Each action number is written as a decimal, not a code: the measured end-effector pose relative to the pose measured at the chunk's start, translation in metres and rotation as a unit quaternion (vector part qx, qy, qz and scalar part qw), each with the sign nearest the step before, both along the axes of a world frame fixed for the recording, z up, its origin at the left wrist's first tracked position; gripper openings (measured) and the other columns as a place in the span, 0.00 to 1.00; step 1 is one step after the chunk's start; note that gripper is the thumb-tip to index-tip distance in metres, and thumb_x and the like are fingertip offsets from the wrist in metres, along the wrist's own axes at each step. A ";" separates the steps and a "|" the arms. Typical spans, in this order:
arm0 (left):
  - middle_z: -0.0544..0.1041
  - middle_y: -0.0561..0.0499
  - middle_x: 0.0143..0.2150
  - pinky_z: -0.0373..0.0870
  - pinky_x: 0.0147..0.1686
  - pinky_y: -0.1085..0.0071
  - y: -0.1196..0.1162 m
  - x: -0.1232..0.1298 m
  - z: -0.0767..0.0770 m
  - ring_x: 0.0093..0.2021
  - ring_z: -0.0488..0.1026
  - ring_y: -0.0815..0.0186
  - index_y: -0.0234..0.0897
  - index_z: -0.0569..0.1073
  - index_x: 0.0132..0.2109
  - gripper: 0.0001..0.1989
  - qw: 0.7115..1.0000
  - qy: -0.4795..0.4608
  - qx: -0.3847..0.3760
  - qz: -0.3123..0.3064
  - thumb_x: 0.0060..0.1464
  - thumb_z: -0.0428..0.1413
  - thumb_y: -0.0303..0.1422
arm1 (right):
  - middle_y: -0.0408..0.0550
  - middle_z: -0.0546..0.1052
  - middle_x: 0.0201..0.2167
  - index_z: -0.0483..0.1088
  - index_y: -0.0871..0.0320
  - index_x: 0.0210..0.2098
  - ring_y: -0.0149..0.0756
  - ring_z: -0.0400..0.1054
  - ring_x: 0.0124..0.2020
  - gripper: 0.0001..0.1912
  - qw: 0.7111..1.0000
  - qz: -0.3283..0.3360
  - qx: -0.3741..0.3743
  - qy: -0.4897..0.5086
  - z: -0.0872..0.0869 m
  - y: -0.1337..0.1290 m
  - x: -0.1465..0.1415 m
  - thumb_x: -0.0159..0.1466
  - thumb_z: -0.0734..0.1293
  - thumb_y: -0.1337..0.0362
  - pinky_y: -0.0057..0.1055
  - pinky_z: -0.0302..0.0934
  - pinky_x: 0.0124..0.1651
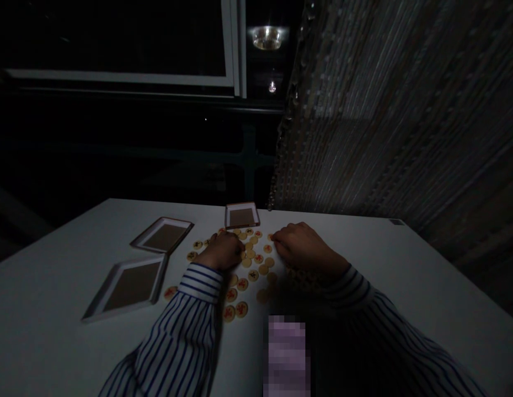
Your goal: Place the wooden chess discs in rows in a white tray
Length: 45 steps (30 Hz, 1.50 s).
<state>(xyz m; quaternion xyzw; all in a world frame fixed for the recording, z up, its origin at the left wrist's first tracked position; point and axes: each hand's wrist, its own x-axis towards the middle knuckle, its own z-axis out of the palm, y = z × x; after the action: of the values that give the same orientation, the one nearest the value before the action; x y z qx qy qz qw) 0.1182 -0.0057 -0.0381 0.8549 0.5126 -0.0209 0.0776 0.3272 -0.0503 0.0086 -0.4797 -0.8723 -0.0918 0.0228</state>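
Round Chinese chess pieces (253, 274) lie scattered on the white table, some with red or black characters up, others with a plain face up. My left hand (222, 251) reaches into the left of the spread, fingers curled down over the pieces; what is under its fingertips is hidden. My right hand (302, 247) is closed at the right side, its fingertips on a red-marked chess piece (270, 237). More pieces (302, 278) sit close together in the shadow under my right wrist. Several red-marked pieces (235, 312) lie nearer me.
On the white table (405, 286), two shallow open box parts (132, 284) (163, 234) stand at the left. A smaller shallow box (242, 215) is at the far edge. A bead curtain (364, 110) hangs behind on the right, and a dark window (116, 44) is at the back left.
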 end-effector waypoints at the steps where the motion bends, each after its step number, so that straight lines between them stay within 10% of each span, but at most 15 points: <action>1: 0.72 0.46 0.43 0.59 0.46 0.58 0.000 0.000 0.000 0.49 0.64 0.55 0.43 0.75 0.35 0.10 1.000 -0.011 0.014 -0.006 0.44 0.51 0.31 | 0.50 0.75 0.35 0.69 0.58 0.36 0.37 0.65 0.39 0.13 1.000 0.001 0.001 0.004 0.003 -0.001 -0.002 0.62 0.54 0.65 0.33 0.51 0.42; 11: 0.75 0.45 0.40 0.62 0.44 0.67 -0.002 -0.004 0.018 0.43 0.69 0.60 0.39 0.74 0.36 0.10 0.989 -0.110 0.101 -0.003 0.49 0.49 0.32 | 0.48 0.75 0.37 0.68 0.56 0.42 0.36 0.66 0.40 0.15 0.991 -0.047 0.050 0.115 0.024 0.002 -0.037 0.63 0.53 0.63 0.29 0.52 0.41; 28: 0.74 0.46 0.46 0.64 0.48 0.66 -0.036 -0.021 -0.029 0.47 0.70 0.61 0.35 0.71 0.46 0.18 0.899 -0.397 0.121 0.139 0.52 0.49 0.39 | 0.47 0.74 0.40 0.68 0.57 0.42 0.33 0.65 0.42 0.14 0.927 -0.062 0.050 0.366 -0.040 0.023 -0.071 0.62 0.55 0.67 0.28 0.55 0.45; 45: 0.76 0.47 0.42 0.63 0.48 0.67 -0.040 -0.015 -0.025 0.45 0.71 0.62 0.33 0.73 0.42 0.19 0.797 -0.578 0.012 0.173 0.51 0.49 0.43 | 0.48 0.73 0.42 0.67 0.57 0.44 0.34 0.63 0.44 0.14 0.926 0.066 0.030 0.369 -0.058 0.016 -0.073 0.61 0.57 0.68 0.32 0.54 0.49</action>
<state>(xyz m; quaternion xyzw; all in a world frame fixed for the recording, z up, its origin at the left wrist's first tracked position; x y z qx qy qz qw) 0.1031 -0.0456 -0.0632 0.6056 0.5119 0.4972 0.3521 0.2542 -0.0339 -0.0491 -0.4201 -0.8286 0.0675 0.3639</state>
